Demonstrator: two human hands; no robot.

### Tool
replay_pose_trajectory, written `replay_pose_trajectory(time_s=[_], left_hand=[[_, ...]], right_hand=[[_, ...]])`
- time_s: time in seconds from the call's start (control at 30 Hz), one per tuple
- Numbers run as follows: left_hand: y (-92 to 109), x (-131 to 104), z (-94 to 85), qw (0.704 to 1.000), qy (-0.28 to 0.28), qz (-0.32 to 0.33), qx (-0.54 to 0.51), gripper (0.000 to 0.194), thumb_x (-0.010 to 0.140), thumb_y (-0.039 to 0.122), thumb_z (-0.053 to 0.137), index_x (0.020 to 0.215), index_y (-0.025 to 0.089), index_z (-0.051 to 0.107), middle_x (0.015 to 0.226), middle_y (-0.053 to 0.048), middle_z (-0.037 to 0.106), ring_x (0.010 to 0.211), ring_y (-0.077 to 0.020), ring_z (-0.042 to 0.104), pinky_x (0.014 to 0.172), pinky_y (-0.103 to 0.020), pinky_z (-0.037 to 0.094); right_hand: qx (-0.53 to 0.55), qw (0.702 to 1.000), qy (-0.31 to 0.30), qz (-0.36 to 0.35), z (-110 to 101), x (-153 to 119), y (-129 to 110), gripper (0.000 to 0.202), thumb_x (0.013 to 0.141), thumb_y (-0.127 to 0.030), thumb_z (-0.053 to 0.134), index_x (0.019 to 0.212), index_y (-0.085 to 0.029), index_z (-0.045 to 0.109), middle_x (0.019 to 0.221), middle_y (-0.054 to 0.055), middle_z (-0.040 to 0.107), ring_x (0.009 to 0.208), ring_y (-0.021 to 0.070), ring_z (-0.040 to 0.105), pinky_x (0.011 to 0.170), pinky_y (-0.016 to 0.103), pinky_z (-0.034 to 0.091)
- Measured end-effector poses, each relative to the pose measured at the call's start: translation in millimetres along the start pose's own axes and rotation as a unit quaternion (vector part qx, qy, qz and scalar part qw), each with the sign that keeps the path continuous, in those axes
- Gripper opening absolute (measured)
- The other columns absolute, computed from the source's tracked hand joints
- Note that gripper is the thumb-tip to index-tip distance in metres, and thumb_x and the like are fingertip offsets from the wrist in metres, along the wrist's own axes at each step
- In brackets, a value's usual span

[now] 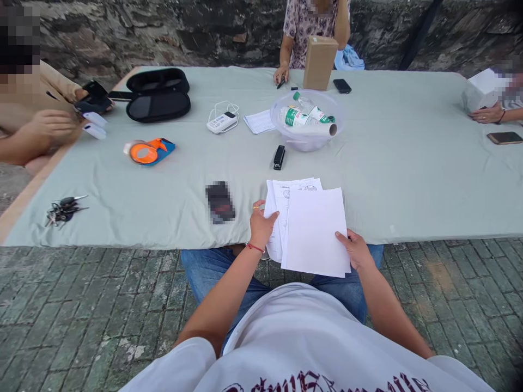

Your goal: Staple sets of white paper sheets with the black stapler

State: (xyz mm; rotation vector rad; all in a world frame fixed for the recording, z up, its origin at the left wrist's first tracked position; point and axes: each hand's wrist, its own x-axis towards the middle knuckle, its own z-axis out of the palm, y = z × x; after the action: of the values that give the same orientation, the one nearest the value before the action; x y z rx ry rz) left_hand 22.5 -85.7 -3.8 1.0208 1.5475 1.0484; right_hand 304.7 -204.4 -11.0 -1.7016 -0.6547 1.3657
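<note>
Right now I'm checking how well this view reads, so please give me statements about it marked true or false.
1. The left hand and right hand both hold paper sheets. True.
2. The plastic basin contains green-labelled bottles. True.
3. The black stapler lies inside the plastic basin. False: the black stapler lies on the tablecloth.
4. The bunch of keys lies right of the paper sheets. False: the bunch of keys lies to their left.
5. The cardboard box stands upright. True.

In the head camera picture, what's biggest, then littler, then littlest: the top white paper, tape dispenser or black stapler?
1. Top white paper, helped by being nearest the camera
2. Tape dispenser
3. Black stapler
</note>
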Motion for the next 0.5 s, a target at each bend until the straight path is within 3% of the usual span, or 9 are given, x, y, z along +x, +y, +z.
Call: replay_pose_trajectory(time_s=[0.1, 0.23, 0.37, 0.43, 0.5], left_hand=[[3.5, 20.4, -1.5, 0.997, 0.001, 0.047, 0.065, 0.060, 0.072, 0.024, 0.074, 0.125, 0.021, 0.048, 0.089, -0.004, 0.069, 0.082, -0.0232, 0.068, 0.075, -0.033, 0.050], [0.0, 40.2, -9.5, 0.984, 0.024, 0.043, 0.171, 0.055, 0.072, 0.023, 0.072, 0.124, 0.020, 0.052, 0.084, -0.003, 0.066, 0.082, -0.0244, 0.066, 0.079, -0.035, 0.049], [-1.1, 36.5, -18.0, 0.961, 0.052, 0.086, 0.256, 0.068, 0.072, 0.016, 0.068, 0.136, 0.018, 0.046, 0.111, -0.011, 0.061, 0.106, -0.0284, 0.060, 0.095, -0.041, 0.044], [0.2, 27.9, -20.6, 0.936, 0.070, 0.134, 0.318, 0.055, 0.076, 0.016, 0.062, 0.130, 0.018, 0.052, 0.118, -0.014, 0.057, 0.116, -0.0306, 0.053, 0.100, -0.043, 0.041], [1.0, 18.1, -21.6, 0.913, 0.034, 0.148, 0.380, 0.028, 0.084, 0.021, 0.055, 0.111, 0.018, 0.064, 0.108, -0.014, 0.059, 0.111, -0.0320, 0.053, 0.096, -0.044, 0.042]], right_hand=[[0.024, 1.000, -0.004, -0.007, 1.3, 3.7, 0.8, 0.038, 0.074, -0.047, 0.075, 0.102, -0.023, 0.070, 0.103, 0.006, 0.077, 0.091, 0.0267, 0.073, 0.081, 0.038, 0.060], [0.027, 0.999, 0.033, -0.015, -15.8, 12.5, 0.2, 0.036, 0.071, -0.046, 0.076, 0.098, -0.023, 0.069, 0.100, 0.006, 0.077, 0.089, 0.0275, 0.074, 0.080, 0.040, 0.062], [0.030, 0.997, 0.071, 0.000, -37.2, 18.9, 0.4, 0.033, 0.068, -0.045, 0.077, 0.092, -0.024, 0.068, 0.091, 0.006, 0.078, 0.085, 0.0284, 0.074, 0.075, 0.041, 0.063], [0.041, 0.997, 0.068, 0.016, -43.5, 19.4, -0.8, 0.035, 0.066, -0.045, 0.078, 0.091, -0.024, 0.068, 0.091, 0.007, 0.078, 0.085, 0.0291, 0.074, 0.073, 0.041, 0.063], [0.057, 0.996, 0.057, 0.027, -44.8, 18.2, -3.0, 0.038, 0.064, -0.046, 0.081, 0.093, -0.023, 0.068, 0.095, 0.008, 0.078, 0.087, 0.0297, 0.074, 0.074, 0.041, 0.063]])
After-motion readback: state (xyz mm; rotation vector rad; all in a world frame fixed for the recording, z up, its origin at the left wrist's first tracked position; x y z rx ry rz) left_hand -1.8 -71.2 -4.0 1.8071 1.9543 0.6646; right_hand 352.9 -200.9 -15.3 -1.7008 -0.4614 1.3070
